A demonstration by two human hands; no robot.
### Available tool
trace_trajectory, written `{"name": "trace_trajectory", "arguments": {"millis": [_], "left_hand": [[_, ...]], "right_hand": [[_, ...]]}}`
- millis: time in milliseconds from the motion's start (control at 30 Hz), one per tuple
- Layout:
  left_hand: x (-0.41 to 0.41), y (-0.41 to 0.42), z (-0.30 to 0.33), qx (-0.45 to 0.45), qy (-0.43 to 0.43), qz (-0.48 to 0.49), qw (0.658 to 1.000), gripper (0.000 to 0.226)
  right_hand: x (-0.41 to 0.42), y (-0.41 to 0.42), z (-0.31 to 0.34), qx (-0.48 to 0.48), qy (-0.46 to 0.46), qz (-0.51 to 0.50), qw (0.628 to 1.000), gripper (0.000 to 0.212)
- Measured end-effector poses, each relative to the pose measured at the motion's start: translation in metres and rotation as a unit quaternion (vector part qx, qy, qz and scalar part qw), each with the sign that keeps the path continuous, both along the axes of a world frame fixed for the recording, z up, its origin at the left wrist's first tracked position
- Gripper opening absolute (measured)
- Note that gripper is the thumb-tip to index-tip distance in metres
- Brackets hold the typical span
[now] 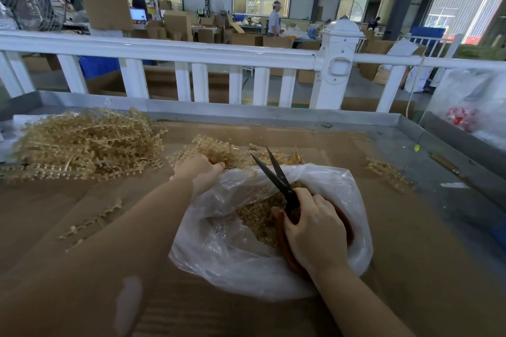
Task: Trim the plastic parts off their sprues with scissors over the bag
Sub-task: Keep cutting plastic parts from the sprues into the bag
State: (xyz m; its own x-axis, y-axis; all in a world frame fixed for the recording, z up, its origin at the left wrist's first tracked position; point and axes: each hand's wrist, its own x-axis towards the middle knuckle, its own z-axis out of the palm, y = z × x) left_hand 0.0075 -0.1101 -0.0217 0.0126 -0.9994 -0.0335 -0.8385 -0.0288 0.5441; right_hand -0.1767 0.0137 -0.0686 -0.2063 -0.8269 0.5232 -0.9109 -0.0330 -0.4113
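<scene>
A clear plastic bag (241,254) lies open on the cardboard-covered table, with trimmed tan plastic pieces (262,216) inside. My right hand (315,230) grips the red handles of black-bladed scissors (276,175) over the bag's mouth; the blades are parted and point away from me. My left hand (201,169) reaches past the bag's far left rim and curls onto a small heap of tan sprues (216,149). Whether its fingers have hold of a sprue is hidden. A big pile of sprues (85,142) sits at the far left.
A few loose sprues lie at left (90,220) and right (388,172) on the cardboard (410,254). A metal rim (246,115) and white railing (191,53) bound the far side. Another plastic bag (473,107) hangs at the right edge.
</scene>
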Motion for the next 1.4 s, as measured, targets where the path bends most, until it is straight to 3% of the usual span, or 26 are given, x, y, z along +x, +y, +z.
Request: {"name": "trace_trajectory", "arguments": {"millis": [433, 600, 833, 1067, 1400], "left_hand": [[0.005, -0.001, 0.002, 0.016, -0.023, -0.031, 0.999, 0.069], [0.002, -0.001, 0.002, -0.005, -0.050, -0.040, 0.998, 0.063], [0.006, -0.006, -0.001, -0.049, 0.062, 0.012, 0.997, 0.045], [0.006, -0.008, 0.001, -0.112, 0.064, 0.040, 0.991, 0.024], [0.004, -0.008, -0.009, -0.085, 0.060, 0.041, 0.994, 0.037]], "right_hand": [[-0.001, 0.000, 0.000, 0.010, 0.000, 0.002, 1.000, 0.038], [-0.001, 0.000, -0.001, 0.012, 0.001, 0.003, 1.000, 0.038], [0.000, -0.001, -0.001, 0.014, 0.006, 0.002, 1.000, 0.039], [0.000, -0.003, -0.001, 0.045, 0.025, 0.003, 0.999, 0.041], [0.000, -0.002, -0.001, 0.052, 0.032, 0.000, 0.998, 0.040]]}}
